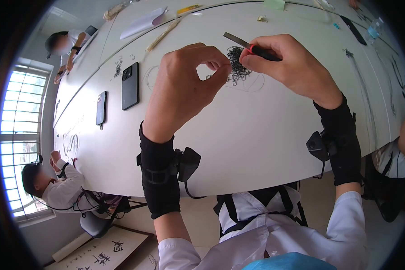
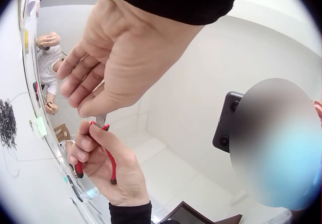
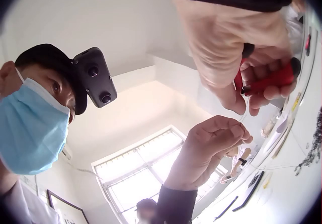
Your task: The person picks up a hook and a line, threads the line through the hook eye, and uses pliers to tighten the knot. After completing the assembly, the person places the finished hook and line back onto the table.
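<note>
Red-and-black pliers (image 1: 261, 51) are gripped in the right hand (image 1: 292, 67), their metal jaws pointing up and left. The left hand (image 1: 184, 85) pinches something tiny between thumb and index fingertips, with a thin clear line (image 3: 282, 168) running from it. Both hands are raised over the table, close together; in the left wrist view the pliers' handles (image 2: 112, 166) are spread in the right hand (image 2: 126, 176) beneath the left hand (image 2: 136, 58). A pile of small black pieces (image 1: 238, 65) lies on the table behind the fingertips.
Two dark phones (image 1: 130, 86) (image 1: 101, 108) lie on the left of the white table (image 1: 238, 148). Paper (image 1: 144, 23), a wooden stick (image 1: 164, 33) and a plastic bottle (image 1: 374, 30) are at the back. Other people sit around the table.
</note>
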